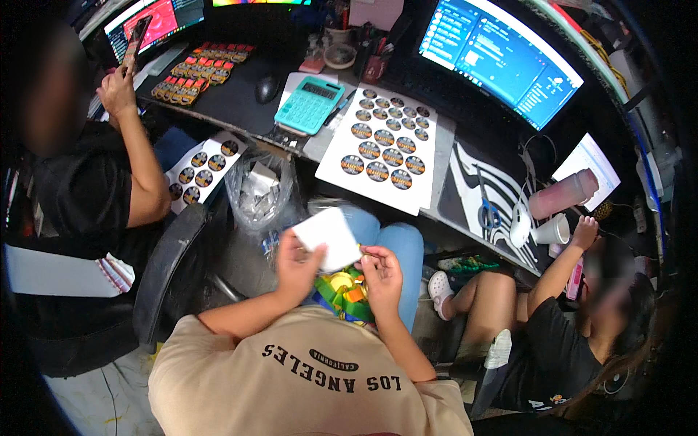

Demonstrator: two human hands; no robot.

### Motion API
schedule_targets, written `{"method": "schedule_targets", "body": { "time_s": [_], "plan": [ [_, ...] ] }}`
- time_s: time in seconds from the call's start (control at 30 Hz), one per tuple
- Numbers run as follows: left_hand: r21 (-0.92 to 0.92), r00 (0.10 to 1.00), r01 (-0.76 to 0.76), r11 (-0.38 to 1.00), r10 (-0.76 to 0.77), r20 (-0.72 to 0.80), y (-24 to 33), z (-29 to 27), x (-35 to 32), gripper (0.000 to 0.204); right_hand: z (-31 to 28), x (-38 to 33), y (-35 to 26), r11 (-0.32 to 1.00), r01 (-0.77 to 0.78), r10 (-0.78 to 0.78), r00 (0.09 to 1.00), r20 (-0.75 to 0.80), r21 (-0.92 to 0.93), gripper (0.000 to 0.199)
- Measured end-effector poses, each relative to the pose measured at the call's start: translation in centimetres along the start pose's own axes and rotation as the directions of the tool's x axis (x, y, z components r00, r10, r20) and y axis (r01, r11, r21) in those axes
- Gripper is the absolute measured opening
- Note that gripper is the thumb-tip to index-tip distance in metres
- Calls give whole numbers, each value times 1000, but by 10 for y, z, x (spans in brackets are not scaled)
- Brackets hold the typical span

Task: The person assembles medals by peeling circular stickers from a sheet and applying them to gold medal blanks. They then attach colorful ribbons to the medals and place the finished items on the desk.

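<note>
A blurred white square piece of paper (327,238) is tilted above my lap, its left edge between the thumb and fingers of my left hand (297,265). By the paper's right corner, my right hand (382,275) has its thumb and fingers pinched together. What it pinches is too small to make out; a speck of yellow shows there. Under both hands, on my lap, lies a heap of green, yellow and blue ribbons (342,292) with gold-coloured and orange parts, partly hidden by the paper and hands.
On the desk ahead lie a sheet of round dark stickers (385,142), a turquoise calculator (310,105), a mouse (267,89) and blue scissors (485,211). A lined waste bin (260,192) stands below. One person holds a phone (136,43) at left; another sits at right.
</note>
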State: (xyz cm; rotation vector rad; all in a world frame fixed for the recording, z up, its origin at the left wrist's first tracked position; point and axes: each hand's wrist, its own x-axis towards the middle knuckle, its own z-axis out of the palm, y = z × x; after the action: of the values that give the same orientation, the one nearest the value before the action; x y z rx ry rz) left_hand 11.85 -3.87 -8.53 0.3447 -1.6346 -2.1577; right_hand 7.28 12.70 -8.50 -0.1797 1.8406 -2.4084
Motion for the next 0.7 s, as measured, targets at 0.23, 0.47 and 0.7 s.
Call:
{"method": "schedule_targets", "body": {
  "time_s": [0.23,0.47,0.7],
  "plan": [
    [538,712,-141,831,463,-528,-103,-145,134,44,-57,13,-29,959,217,-254,945,-207,-185,24],
    [880,945,223,419,130,-302,-177,-175,217,61,-132,74,-84,411,220,-632,768,-103,-885,31],
    [729,781,-190,658,551,-294,-112,-115,177,52,-173,135,-97,89,11,-444,895,-30,-996,48]
  ]
}}
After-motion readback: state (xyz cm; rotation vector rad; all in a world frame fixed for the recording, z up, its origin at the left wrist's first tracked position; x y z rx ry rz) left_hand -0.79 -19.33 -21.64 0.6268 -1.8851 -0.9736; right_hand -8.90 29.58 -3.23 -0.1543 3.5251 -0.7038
